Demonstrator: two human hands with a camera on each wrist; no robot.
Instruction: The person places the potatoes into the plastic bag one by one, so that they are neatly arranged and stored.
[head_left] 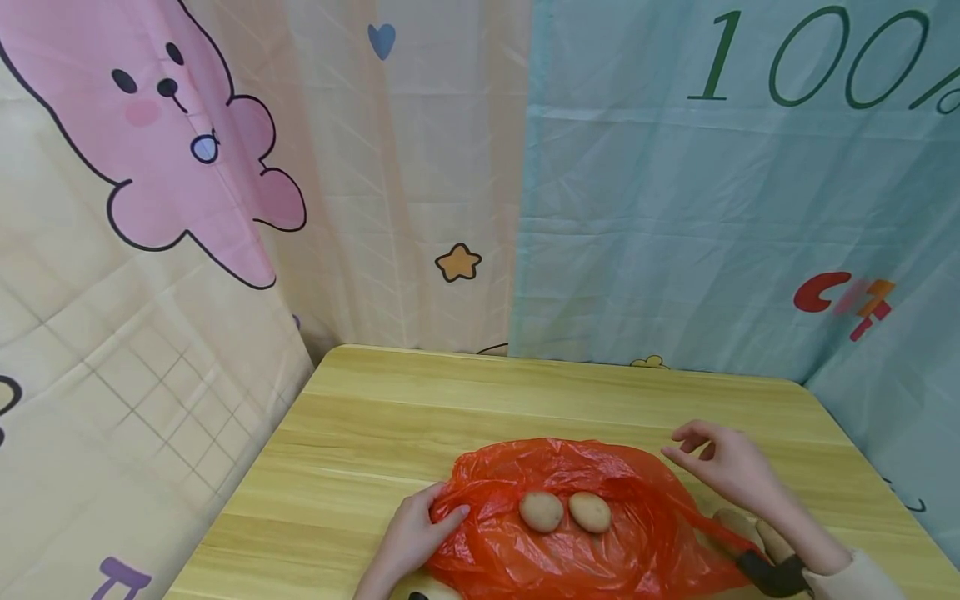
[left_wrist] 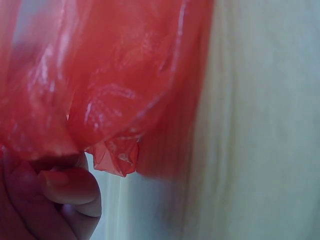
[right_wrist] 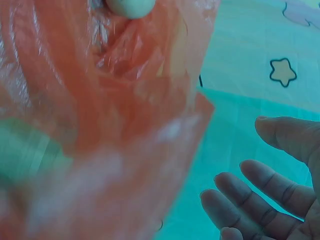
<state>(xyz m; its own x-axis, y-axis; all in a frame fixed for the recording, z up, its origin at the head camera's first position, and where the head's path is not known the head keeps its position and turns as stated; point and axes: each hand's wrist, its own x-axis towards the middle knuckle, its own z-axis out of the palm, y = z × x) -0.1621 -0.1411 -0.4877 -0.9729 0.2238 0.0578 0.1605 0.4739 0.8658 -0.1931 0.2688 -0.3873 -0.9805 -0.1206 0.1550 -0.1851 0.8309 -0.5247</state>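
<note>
A red plastic bag (head_left: 555, 567) lies spread over the front of the table, its film crumpled. Two potatoes (head_left: 541, 512) sit side by side at the bag's middle. My left hand (head_left: 408, 533) grips the bag's left edge; the left wrist view shows curled fingers (left_wrist: 72, 187) against the red film. To the right of the bag, my right hand (head_left: 723, 462) is raised above the table and holds nothing. In the right wrist view its fingers (right_wrist: 255, 200) are spread apart, away from the film.
More potatoes (head_left: 738, 527) lie on the right side, partly hidden by the right forearm and the bag's edge. The wooden table (head_left: 420, 392) has printed curtains (head_left: 420, 167) behind it and on both sides. A dark strap (head_left: 772, 575) circles the right wrist.
</note>
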